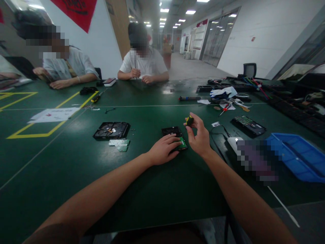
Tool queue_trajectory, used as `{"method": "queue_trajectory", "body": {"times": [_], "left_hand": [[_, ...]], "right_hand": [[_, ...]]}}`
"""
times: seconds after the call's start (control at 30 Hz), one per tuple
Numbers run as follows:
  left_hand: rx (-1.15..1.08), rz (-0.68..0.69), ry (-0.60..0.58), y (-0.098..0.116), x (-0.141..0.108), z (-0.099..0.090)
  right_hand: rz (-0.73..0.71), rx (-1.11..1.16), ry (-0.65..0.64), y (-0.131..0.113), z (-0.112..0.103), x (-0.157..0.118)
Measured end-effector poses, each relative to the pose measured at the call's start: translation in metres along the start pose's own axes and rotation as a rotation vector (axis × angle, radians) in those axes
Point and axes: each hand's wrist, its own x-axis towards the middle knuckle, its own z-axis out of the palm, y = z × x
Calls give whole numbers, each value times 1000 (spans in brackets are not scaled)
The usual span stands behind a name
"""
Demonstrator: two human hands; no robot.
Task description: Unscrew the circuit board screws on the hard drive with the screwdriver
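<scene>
My left hand [164, 149] lies with its fingers spread over a small black drive [170, 130] with a green circuit board [182, 144] at its near side. Just right of it, my right hand [199, 135] is raised and pinches the yellow and black handle of a screwdriver [189, 121]; the shaft cannot be made out. To the left, a black drive housing [111, 130] rests on the green table [142, 189], with a loose circuit board [123, 145] at its near edge and a few tiny screws beside it.
A blue tray [297, 156], another drive [248, 126] and a white device with a cable [232, 144] are on the right. Gloves [223, 92] and tools lie farther back. A paper sheet [53, 115] is at left. Two people sit across the table.
</scene>
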Motion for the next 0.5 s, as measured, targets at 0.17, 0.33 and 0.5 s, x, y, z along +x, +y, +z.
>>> {"method": "queue_trajectory", "body": {"times": [0.17, 0.33, 0.5], "left_hand": [[9, 6, 7, 0, 0, 0], [-1, 1, 2, -1, 0, 1], [-9, 2, 4, 0, 0, 0]], "right_hand": [[13, 31, -6, 0, 0, 0], [-16, -25, 18, 1, 0, 1], [-29, -60, 50, -1, -2, 2]]}}
